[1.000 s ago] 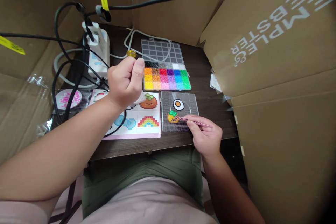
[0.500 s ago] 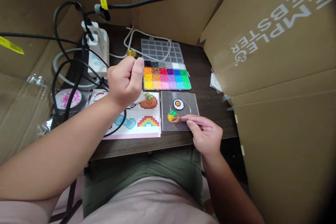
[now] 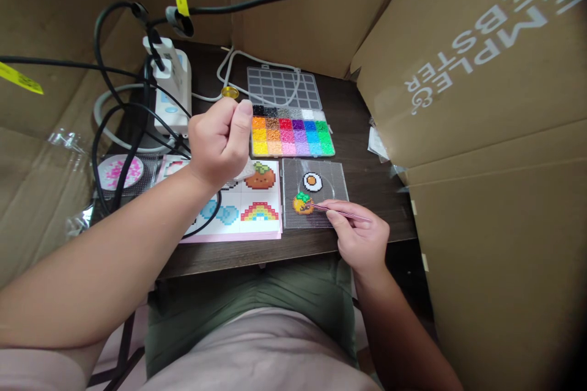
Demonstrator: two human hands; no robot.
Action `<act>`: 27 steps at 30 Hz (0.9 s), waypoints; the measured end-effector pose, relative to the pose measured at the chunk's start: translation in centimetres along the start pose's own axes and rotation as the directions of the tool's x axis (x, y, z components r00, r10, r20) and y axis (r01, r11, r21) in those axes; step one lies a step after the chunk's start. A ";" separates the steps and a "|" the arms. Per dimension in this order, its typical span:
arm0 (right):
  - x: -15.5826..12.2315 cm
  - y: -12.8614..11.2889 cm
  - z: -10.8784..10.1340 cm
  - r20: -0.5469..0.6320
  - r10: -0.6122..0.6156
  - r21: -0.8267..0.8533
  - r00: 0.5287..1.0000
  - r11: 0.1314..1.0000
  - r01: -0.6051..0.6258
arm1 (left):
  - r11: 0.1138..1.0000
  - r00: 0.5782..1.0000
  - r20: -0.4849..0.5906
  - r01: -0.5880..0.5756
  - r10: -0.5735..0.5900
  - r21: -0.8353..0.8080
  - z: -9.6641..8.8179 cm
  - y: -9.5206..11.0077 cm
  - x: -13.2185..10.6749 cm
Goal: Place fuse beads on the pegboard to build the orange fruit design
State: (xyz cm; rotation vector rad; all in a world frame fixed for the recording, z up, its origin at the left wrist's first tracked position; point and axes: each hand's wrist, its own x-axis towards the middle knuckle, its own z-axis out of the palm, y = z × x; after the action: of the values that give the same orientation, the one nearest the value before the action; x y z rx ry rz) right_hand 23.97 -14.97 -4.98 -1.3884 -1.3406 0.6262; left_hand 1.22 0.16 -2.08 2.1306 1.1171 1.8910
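My right hand (image 3: 361, 237) pinches thin pink tweezers (image 3: 342, 212), whose tip touches an orange-and-green bead figure (image 3: 302, 203) on a clear pegboard (image 3: 332, 183). A white-and-yellow fried-egg bead figure (image 3: 312, 181) lies on the same board. My left hand (image 3: 220, 143) is raised in a fist above a pattern sheet (image 3: 243, 208) printed with an orange fruit, a rainbow and blue shapes; what the fist holds is hidden. Behind the board stands an open bead box (image 3: 291, 137) with compartments of many colours.
Cardboard walls enclose the small dark table (image 3: 362, 186). At the back left stand a white device (image 3: 169, 85) and tangled black cables (image 3: 119, 134). A round pink-and-white bead piece (image 3: 120, 172) lies at the left. A gold cap (image 3: 230, 93) sits behind the box.
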 end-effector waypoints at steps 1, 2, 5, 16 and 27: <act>0.0 0.0 0.0 -0.003 0.005 0.001 1.000 1.000 -0.005 | 1.000 1.000 0.001 0.003 -0.003 -0.002 0.0 0.0 0.0; 0.0 0.0 0.0 -0.006 0.010 0.001 1.000 1.000 -0.010 | 1.000 1.000 0.004 0.009 -0.009 -0.004 0.0 0.1 0.0; -0.2 0.0 0.0 -0.043 0.016 0.005 0.999 1.000 -0.016 | 0.999 0.999 -0.002 0.040 -0.040 -0.003 0.0 0.3 0.0; 3.2 -1.3 -1.2 -0.240 -0.060 0.199 0.969 0.974 0.110 | 1.000 0.999 0.039 0.005 -0.004 -0.013 -0.9 1.0 0.4; 4.4 0.6 0.0 0.088 0.191 0.413 0.978 0.886 -0.210 | 1.000 0.999 0.042 0.008 -0.007 -0.018 -0.8 0.9 0.3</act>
State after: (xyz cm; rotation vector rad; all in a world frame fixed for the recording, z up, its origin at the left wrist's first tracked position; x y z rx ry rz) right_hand 25.26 -10.78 -4.26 -1.1669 -1.0213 1.0266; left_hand 0.92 -0.69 -1.17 2.1430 1.0940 1.8366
